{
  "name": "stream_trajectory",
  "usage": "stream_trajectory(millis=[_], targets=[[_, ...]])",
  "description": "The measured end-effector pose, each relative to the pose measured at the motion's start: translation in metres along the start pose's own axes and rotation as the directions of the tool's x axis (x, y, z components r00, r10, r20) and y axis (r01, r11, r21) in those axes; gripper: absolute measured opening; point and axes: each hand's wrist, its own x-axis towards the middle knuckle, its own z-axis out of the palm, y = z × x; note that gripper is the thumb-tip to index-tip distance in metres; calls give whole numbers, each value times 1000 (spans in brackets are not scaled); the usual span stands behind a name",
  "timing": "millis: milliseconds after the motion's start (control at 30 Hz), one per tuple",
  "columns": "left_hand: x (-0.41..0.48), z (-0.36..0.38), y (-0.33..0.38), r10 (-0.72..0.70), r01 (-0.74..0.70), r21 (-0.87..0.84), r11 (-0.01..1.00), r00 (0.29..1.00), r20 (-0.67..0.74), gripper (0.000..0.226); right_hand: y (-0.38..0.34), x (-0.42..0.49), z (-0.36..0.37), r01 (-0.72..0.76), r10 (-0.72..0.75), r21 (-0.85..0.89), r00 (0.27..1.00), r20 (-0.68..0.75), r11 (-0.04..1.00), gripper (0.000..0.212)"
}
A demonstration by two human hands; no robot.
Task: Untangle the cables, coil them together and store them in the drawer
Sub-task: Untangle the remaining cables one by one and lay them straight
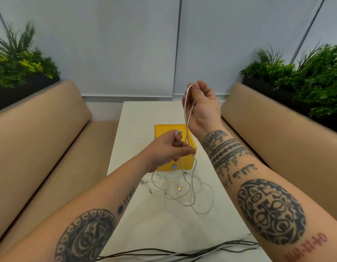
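The left hand (166, 148) covers much of the yellow box (164, 129), so whether its drawer is open cannot be told. The blue knob (175, 166) below is small and blurred. What that hand pinches is mostly hidden. The cables (182, 193) on the counter (141, 118) overlap too finely to count. Dark cords (182, 252) and both forearms (258, 195) run off the bottom edge.
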Motion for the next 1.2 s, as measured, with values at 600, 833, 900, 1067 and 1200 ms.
stream_trajectory(millis=[600,833,900,1067,1200], targets=[[26,-68,30,110,-365,-368,855,822,-559,39,84,-49,-181,61,763,-998,646,32,-9,48],[23,-85,9,-14,-309,-340,888,722,-692,37,103,-42,-197,75,568,-991,823,0,-109,29],[23,-90,3,-42,-225,-272,936,694,-719,34,104,-35,-208,111,526,-963,850,-35,-244,37],[20,-95,-33,-184,149,-111,983,705,-685,13,102,-21,-232,147,542,-901,833,-110,-409,57],[15,-92,-66,-307,362,-56,931,686,-659,14,104,-13,-248,92,510,-845,830,-227,-526,79]])
